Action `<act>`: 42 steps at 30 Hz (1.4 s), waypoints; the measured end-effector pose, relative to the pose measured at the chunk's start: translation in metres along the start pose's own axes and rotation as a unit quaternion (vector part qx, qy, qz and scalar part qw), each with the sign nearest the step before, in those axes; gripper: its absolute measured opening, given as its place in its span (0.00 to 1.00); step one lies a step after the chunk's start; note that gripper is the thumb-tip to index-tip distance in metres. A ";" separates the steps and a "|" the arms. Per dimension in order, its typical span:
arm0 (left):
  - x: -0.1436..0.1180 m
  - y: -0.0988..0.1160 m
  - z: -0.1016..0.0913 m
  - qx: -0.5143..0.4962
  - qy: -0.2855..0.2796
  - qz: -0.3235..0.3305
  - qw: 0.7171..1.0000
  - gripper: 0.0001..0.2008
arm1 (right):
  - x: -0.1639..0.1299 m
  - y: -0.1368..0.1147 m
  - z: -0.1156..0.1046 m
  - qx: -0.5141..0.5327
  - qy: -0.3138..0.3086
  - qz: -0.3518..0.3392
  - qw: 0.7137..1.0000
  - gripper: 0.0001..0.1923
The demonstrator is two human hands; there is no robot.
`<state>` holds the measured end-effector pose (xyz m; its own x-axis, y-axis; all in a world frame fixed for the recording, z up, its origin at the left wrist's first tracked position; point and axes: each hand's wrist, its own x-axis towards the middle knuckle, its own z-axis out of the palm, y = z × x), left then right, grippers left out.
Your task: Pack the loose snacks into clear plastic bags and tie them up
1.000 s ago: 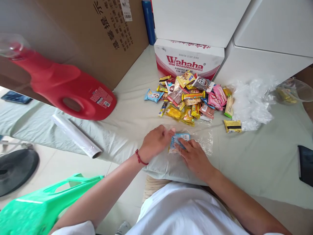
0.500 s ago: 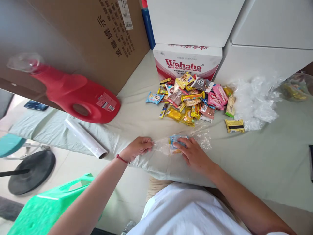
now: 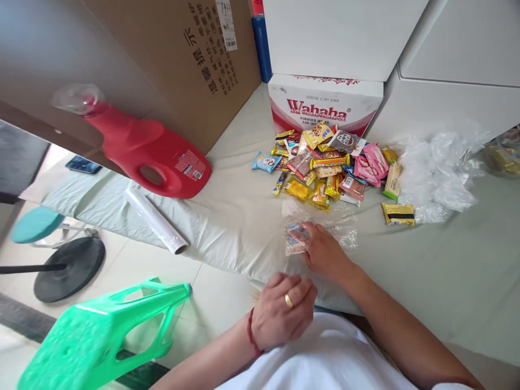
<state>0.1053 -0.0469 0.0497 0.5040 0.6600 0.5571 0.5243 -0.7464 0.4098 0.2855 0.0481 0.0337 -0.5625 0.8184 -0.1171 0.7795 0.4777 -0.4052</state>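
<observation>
Red plastic jug [image 3: 142,141], left of and beyond the right grip [image 3: 306,238]
Behind it, a brown cardboard box [image 3: 150,59]; straight beyond the grip, a white-and-red Wahaha carton [image 3: 320,97]; left of the grip, a white cylindrical roll [image 3: 156,221] and, lower, a green plastic stool [image 3: 89,333].

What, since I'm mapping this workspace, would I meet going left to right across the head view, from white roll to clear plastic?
White roll, light-blue packet, partly covered packet, right hand touching it, black-banded yellow packet, crumpled clear plastic.
</observation>
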 end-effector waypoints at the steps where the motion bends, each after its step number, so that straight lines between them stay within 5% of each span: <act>1: 0.004 -0.005 0.007 0.025 0.008 -0.042 0.999 0.24 | 0.000 0.000 0.001 0.002 -0.001 0.003 1.000 0.29; 6: 0.027 -0.048 0.019 0.082 -0.012 -0.196 0.977 0.29 | -0.001 -0.002 0.002 -0.016 0.000 -0.006 1.000 0.26; 10: 0.032 -0.076 0.015 0.036 0.024 -0.299 0.953 0.08 | -0.001 -0.003 0.002 -0.022 0.011 -0.003 1.000 0.28; 14: 0.015 -0.112 0.011 0.001 0.096 -0.504 0.859 0.10 | 0.000 -0.003 0.003 -0.014 0.012 0.000 1.000 0.33; 17: 0.001 -0.123 0.002 0.025 0.117 -0.566 0.815 0.08 | 0.002 -0.005 0.003 -0.023 0.008 0.011 1.000 0.32; 20: -0.005 -0.093 -0.011 0.114 0.227 -0.514 0.819 0.06 | 0.004 -0.011 0.000 -0.038 0.002 0.024 0.999 0.31; 22: -0.006 -0.055 -0.014 0.122 0.255 -0.405 0.870 0.02 | 0.005 -0.015 -0.001 -0.047 0.003 0.028 0.998 0.30; 25: -0.001 -0.003 0.000 -0.025 0.131 -0.200 0.971 0.11 | 0.007 -0.018 -0.001 -0.065 0.003 0.036 0.997 0.28; 27: 0.005 0.010 0.019 -0.100 0.077 -0.144 0.981 0.15 | 0.007 -0.019 -0.001 -0.072 -0.008 0.043 0.996 0.26; 32: 0.015 -0.026 0.056 -0.090 0.114 -0.249 0.958 0.13 | 0.004 -0.019 -0.001 -0.035 -0.009 0.049 0.998 0.22; 37: 0.015 -0.060 0.054 0.007 0.012 -0.386 0.922 0.19 | 0.001 -0.016 0.004 -0.012 0.009 0.030 0.999 0.33; 42: 0.017 -0.058 0.054 0.079 -0.073 -0.362 0.926 0.20 | -0.003 0.015 -0.006 0.118 0.001 -0.016 0.993 0.28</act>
<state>0.1208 0.0127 -0.0039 0.0617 0.9957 0.0694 0.8489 -0.0889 0.5211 0.3006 0.0545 0.0330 -0.5846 0.8052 -0.0993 0.6752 0.4150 -0.6099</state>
